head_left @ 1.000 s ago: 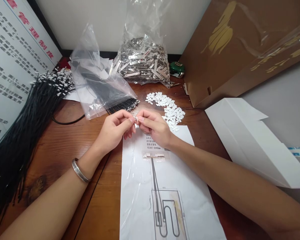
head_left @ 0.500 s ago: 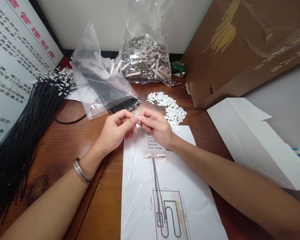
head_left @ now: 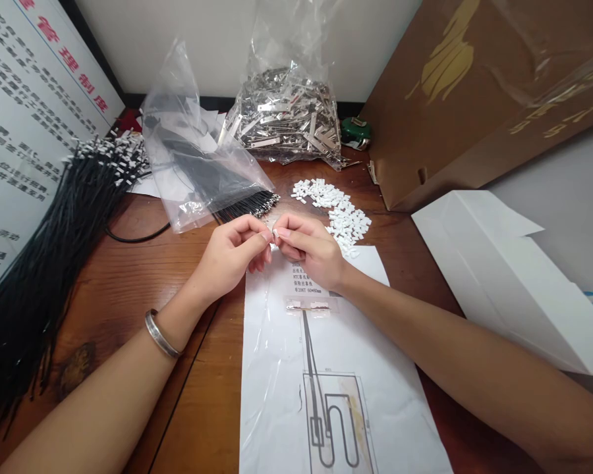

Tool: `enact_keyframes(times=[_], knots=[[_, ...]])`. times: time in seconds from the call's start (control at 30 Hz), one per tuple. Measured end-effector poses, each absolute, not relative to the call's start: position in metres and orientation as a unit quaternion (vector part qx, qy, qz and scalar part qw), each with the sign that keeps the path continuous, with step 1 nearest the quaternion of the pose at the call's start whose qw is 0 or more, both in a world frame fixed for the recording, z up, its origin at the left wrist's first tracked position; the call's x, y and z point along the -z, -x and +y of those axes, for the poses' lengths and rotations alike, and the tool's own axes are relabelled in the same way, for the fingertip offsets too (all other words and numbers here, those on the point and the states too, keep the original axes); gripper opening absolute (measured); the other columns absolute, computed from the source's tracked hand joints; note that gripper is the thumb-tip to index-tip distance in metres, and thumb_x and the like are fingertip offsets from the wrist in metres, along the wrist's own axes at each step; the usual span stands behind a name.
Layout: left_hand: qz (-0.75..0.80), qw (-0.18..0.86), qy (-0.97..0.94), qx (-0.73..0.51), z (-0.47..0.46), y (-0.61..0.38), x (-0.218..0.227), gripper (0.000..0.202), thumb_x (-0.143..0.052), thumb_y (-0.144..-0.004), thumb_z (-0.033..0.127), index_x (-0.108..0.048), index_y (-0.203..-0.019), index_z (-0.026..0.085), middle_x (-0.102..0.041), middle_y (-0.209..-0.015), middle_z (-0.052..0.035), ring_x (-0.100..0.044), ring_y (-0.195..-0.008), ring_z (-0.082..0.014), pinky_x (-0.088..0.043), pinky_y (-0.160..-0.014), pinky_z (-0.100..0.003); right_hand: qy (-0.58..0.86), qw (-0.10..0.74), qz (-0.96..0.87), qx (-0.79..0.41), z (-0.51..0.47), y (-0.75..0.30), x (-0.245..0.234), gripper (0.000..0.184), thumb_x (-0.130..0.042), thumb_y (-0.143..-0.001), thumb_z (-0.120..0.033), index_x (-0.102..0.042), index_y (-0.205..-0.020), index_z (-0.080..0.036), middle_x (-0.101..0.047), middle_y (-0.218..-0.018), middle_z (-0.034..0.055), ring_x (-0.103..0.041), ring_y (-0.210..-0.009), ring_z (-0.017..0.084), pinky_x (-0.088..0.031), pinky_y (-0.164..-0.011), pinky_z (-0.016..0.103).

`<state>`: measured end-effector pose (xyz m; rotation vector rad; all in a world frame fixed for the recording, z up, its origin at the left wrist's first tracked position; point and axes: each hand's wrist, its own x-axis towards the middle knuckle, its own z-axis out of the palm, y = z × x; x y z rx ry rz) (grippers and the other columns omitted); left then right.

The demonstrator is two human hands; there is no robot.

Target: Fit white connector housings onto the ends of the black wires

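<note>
My left hand (head_left: 232,253) and my right hand (head_left: 309,249) meet fingertip to fingertip above the top of a printed paper sheet (head_left: 326,368). Both pinch a tiny white piece (head_left: 271,242) between thumb and forefinger; it is too small to name surely. A silver bracelet (head_left: 161,334) sits on my left wrist. Just beyond my right hand lies a pile of small white plastic pieces (head_left: 338,207). A bundle of thin black wires with metal tips (head_left: 250,205) pokes out of a clear bag (head_left: 197,151) beyond my left hand.
A clear bag of metal strips (head_left: 289,122) stands at the back. A long bundle of black wires (head_left: 44,263) lies at the left beside a printed board (head_left: 14,131). A brown paper bag (head_left: 464,85) and a white paper bag (head_left: 504,276) lie at the right.
Both hands stay pinched together in nearly the same spot; only the view has shifted slightly.
</note>
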<state>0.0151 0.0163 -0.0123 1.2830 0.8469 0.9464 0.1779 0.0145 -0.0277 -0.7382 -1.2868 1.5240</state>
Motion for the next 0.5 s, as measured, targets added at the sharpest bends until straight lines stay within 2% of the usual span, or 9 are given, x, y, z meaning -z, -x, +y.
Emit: enact_keyframes(times=[0.5], knots=[[0.379, 0.608, -0.556, -0.421, 0.0154, -0.0173, 0.0113, 0.012, -0.069, -0.072, 0.022, -0.059, -0.069, 0.016, -0.060, -0.054, 0.0029, -0.052, -0.045, -0.0077, -0.044, -0.046, -0.019, 0.328, 0.488, -0.539, -0.603, 0.0121, -0.1754, 0.0263, 0.021, -0.060, -0.080, -0.030, -0.051, -0.064, -0.020, -0.037, -0.048, -0.0080, -0.028, -0.046, 0.008, -0.019, -0.048, 0.027]])
